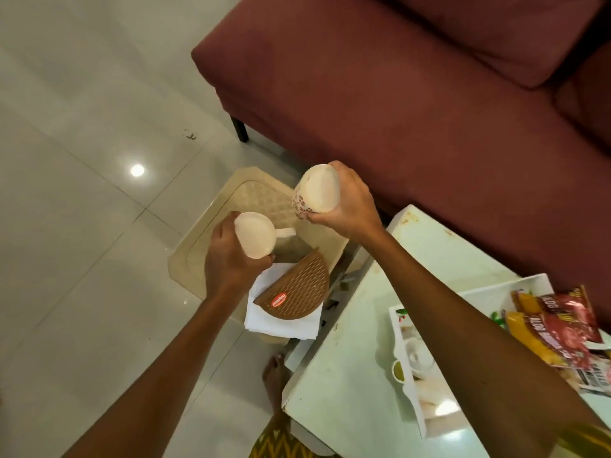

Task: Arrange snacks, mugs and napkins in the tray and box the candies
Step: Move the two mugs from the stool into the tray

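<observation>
My left hand (228, 262) grips a cream mug (253, 234) whose handle points right. My right hand (347, 206) holds a second cream mug (315, 193) with small red flowers, tilted, above the far side of the tray. Both mugs hover over a beige patterned tray (205, 236). A brown half-round napkin holder (297, 289) with an orange label lies on the tray's near corner over white napkins (281, 322). Red and yellow snack packets (558, 328) rest in a white tray (489, 289) at the right.
A white low table (363, 358) carries the white tray. A maroon sofa (413, 77) fills the back right, its dark leg (240, 128) on the glossy pale floor tiles (82, 193). My bare foot (274, 378) shows under the table edge.
</observation>
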A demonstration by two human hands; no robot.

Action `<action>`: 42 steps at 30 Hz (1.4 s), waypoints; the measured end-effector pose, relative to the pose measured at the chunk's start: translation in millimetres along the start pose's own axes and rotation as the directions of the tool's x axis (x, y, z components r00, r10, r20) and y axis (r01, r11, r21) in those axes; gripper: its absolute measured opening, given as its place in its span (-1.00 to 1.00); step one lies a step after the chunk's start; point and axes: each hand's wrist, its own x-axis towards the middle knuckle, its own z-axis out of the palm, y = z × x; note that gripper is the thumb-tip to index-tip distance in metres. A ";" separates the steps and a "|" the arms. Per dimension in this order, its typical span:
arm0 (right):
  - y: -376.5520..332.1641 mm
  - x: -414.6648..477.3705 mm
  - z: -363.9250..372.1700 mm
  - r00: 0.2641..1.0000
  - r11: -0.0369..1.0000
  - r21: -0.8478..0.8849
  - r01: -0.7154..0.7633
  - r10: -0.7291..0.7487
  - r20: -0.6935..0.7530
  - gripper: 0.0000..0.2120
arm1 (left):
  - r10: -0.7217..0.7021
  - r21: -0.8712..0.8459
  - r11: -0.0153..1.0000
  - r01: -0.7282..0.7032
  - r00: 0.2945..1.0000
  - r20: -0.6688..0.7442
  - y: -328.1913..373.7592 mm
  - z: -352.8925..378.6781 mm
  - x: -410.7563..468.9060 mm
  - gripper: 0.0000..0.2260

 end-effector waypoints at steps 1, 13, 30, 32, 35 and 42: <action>3.8 -8.7 -14.4 1.000 1.000 -0.001 -0.015 0.015 -0.018 -0.16 | 0.002 -0.006 1.000 -0.002 1.000 -0.002 7.4 -3.4 -2.8 -0.22; 89.6 -203.0 -136.5 0.979 0.981 -0.029 -0.194 0.192 -0.068 -0.10 | 0.150 -0.135 0.982 -0.130 0.977 0.150 123.5 34.4 -85.3 -0.26; 264.3 -344.6 -100.5 0.922 0.924 0.030 -0.381 0.382 -0.064 -0.16 | 0.220 -0.117 0.975 -0.187 0.865 0.451 167.1 240.4 -185.5 -0.24; 271.8 -341.7 -97.9 0.931 0.932 0.008 -0.362 0.362 -0.053 -0.16 | 0.224 -0.103 0.975 -0.199 0.869 0.442 170.4 255.6 -184.3 -0.25; 280.8 -336.5 -99.3 0.935 0.936 -0.022 -0.352 0.351 -0.046 -0.15 | 0.234 -0.093 0.972 -0.215 0.868 0.437 177.9 274.3 -183.9 -0.27; 289.8 -329.0 -108.0 0.945 0.944 -0.043 -0.327 0.327 -0.004 -0.17 | 0.217 -0.079 0.976 -0.203 0.883 0.417 192.0 302.2 -188.8 -0.18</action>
